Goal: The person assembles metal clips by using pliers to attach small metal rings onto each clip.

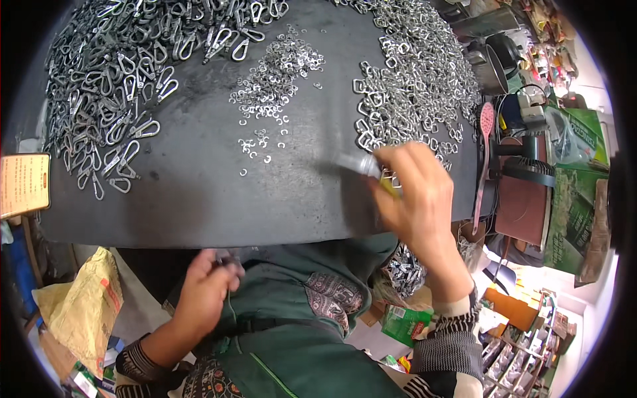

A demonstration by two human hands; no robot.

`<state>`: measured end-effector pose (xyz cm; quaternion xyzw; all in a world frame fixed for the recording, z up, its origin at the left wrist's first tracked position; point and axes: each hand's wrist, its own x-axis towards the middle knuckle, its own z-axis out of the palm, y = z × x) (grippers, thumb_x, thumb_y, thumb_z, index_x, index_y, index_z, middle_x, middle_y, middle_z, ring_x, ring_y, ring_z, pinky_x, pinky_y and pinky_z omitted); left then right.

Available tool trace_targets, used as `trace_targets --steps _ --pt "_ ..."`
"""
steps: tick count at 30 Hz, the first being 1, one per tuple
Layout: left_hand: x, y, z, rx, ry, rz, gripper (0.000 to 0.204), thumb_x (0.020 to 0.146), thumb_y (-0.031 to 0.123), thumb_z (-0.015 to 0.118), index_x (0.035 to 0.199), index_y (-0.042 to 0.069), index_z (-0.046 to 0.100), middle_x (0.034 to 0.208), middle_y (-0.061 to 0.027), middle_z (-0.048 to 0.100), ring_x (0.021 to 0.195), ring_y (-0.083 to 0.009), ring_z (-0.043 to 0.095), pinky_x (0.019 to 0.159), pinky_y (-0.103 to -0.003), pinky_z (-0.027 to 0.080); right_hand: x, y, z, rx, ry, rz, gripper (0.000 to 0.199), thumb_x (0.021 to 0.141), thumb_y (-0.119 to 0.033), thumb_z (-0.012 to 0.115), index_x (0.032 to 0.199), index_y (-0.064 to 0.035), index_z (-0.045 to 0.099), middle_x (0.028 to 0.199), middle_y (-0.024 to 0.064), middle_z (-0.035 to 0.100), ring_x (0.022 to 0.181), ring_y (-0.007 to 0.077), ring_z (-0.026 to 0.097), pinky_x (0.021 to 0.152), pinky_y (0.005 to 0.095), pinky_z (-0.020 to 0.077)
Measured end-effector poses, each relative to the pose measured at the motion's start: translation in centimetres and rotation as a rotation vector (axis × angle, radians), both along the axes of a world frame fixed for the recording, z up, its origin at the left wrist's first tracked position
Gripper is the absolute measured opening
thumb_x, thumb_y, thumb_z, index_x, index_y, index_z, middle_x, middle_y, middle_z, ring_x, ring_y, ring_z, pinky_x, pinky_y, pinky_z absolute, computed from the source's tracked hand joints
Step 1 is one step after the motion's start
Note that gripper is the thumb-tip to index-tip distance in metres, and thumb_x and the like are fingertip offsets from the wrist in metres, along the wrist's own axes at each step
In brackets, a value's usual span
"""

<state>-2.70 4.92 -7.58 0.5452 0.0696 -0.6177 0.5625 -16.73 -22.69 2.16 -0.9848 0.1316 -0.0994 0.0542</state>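
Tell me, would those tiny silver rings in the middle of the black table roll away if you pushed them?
Probably not far. The tiny rings lie flat on the black table, so they would likely slide and scatter. They look thin and light, so one is probably fiddly to pinch.
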Motion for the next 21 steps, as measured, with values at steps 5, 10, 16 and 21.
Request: trace_targets --steps 5,10,16,21 --pt "-0.2 0.3 -4.2 -0.106 -0.159 -0.108 0.030 0.097 -0.003 0.046 0.126 -0.003 0.050 0.118 -0.0155 0.064 0.098 -0.0202 0.065 0.078 -0.030 0.050 1.5 -1.0 -2.4 -0.108 -0.152 -0.362 0.019 0.072 -0.013 0.079 0.080 -0.0064 0.063 0.072 0.0085 0.058 0.068 0.0279 0.061 0.061 0.0415 0.0481" --pt "-1.8 -1.3 0.8 -0.258 -0.080 -0.202 0.041 0.099 -0.002 0.048 0.139 0.001 0.044 0.112 -0.0141 0.069 0.087 -0.0129 0.064 0.075 -0.026 0.051 2.7 -0.7 -1.3 -0.091 -0.020 -0.479 0.019 0.075 -0.017 0.076 0.079 -0.0049 0.062 0.074 0.0109 0.063 0.068 0.0327 0.064 0.059 0.0425 0.0486" --pt "-0.1 -3.3 5.7 -0.419 -0.236 -0.221 0.025 0.097 -0.002 0.053 0.120 -0.004 0.064 0.102 -0.0137 0.071 0.074 -0.0086 0.060 0.069 -0.023 0.050 2.7 -0.1 -0.6 0.038 -0.050 -0.457 0.011 0.077 -0.009 0.072 0.084 -0.0032 0.065 0.074 0.0139 0.064 0.066 0.0329 0.064 0.060 0.0399 0.0494" --pt "0.7 -5.1 6.5 -0.487 -0.635 0.011 0.029 0.093 -0.004 0.063 0.121 0.002 0.069 0.092 -0.0058 0.068 0.067 -0.0057 0.057 0.059 -0.020 0.047 3.0 6.2 0.9 1.446 -0.203 -0.226 0.009 0.093 -0.003 0.067 0.099 -0.0014 0.061 0.089 -0.0008 0.064 0.080 0.0032 0.055 0.069 0.0207 0.0448"
